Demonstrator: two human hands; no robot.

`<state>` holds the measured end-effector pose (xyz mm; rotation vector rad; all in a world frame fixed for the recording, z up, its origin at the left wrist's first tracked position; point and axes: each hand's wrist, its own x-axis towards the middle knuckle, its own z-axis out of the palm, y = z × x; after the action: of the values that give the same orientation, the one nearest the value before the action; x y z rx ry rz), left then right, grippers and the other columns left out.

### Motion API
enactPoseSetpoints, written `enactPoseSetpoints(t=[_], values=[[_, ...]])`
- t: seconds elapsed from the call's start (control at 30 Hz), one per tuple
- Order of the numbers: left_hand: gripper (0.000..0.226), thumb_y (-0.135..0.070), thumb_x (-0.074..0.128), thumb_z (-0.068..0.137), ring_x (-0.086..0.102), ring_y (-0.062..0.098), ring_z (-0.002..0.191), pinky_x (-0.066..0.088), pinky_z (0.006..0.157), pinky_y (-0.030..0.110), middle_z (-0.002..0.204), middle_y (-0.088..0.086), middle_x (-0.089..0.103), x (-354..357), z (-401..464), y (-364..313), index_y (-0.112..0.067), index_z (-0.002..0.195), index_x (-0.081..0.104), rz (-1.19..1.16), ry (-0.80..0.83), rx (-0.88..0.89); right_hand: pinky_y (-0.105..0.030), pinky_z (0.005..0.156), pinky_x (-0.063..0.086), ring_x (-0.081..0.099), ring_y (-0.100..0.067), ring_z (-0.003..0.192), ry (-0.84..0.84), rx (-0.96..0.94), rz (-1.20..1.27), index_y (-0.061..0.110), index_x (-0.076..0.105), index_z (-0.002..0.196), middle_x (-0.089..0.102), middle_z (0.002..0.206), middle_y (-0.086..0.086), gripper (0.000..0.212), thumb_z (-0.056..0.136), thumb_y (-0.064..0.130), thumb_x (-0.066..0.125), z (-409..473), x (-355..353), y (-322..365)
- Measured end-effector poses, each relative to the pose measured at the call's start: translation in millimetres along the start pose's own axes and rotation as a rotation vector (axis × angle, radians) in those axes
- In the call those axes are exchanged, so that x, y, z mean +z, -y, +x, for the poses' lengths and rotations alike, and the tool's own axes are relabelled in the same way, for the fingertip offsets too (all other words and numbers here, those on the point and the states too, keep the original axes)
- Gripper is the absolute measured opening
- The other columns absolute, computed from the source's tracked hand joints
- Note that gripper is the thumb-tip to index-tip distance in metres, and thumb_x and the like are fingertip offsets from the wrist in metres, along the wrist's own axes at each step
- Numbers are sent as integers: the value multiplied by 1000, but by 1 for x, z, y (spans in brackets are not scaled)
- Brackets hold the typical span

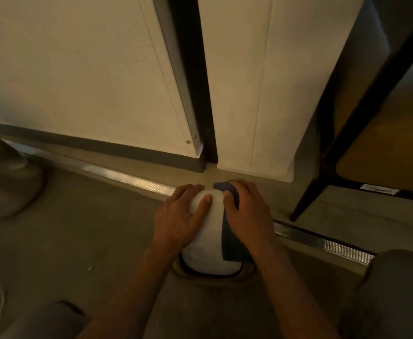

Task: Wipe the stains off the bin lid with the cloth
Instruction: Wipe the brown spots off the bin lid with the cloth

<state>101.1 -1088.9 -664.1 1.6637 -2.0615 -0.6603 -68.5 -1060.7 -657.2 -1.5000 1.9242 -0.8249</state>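
While both forearms reach down from the near edge of the view, the wiping looks to be under way rather than finished. Nearest is the white, domed, glossy bin lid (210,253), sitting on a small bin on the grey floor (78,228) just in front of the person. On its left shoulder rests the left hand (183,214), fingers spread and fairly straight, pressing flat as if to steady it. On the right side the right hand (247,211) lies over a dark blue cloth (227,241), fingers bent down onto it and pressing it against the lid; a fold of cloth pokes out past the fingertips. I can make out no stains on the bare white part, and what lies beneath the cloth is hidden, so how much remains I cannot tell. Beyond runs a ribbed metal floor strip (136,183), then cream wall panels (78,69) and a black-legged wooden chair (371,143).
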Motion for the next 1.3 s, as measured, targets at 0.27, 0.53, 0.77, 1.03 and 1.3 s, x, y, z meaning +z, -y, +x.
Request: enactPoseSetpoints(t=[0.27, 0.53, 0.77, 1.03, 1.3], values=[[56, -67, 32, 95, 57, 12, 116, 48, 94, 33, 134, -10, 54, 1, -4, -6, -33, 135, 53, 6, -71, -11, -31, 89, 44, 57, -16, 105, 229, -80, -140, 21, 55, 125, 61, 119, -2, 34, 103, 40, 36, 45, -21, 19], [40, -51, 40, 100, 37, 9, 139, 36, 113, 40, 142, -8, 52, -11, -16, -36, -33, 134, 51, -236, -307, 7, -7, 70, 41, 56, 11, 83, 233, -223, 419, 27, 60, 110, 59, 89, 18, 18, 103, 33, 44, 24, -54, 43], [43, -27, 48, 104, 64, 16, 117, 53, 94, 27, 129, -1, 63, -16, -58, -75, -32, 145, 36, -787, -386, -58, -37, 105, 47, 56, -8, 122, 593, -150, 700, 39, 58, 122, 60, 131, 7, 25, 102, 39, 44, 5, -41, 76], [33, 3, 50, 97, 68, 6, 97, 57, 81, 27, 103, -15, 68, -43, -91, -61, -14, 123, 58, -784, -738, -316, -27, 105, 44, 53, -3, 126, 870, -362, 489, 34, 54, 133, 58, 136, 8, 32, 105, 29, 39, 3, -30, 95], [27, -9, 57, 91, 59, 17, 85, 50, 70, 27, 102, 2, 62, -27, -125, -20, -15, 116, 63, -249, -890, -494, -22, 93, 38, 48, -14, 128, 510, -455, -182, 27, 47, 142, 49, 144, 1, 40, 103, 35, 43, 22, -20, 54]])
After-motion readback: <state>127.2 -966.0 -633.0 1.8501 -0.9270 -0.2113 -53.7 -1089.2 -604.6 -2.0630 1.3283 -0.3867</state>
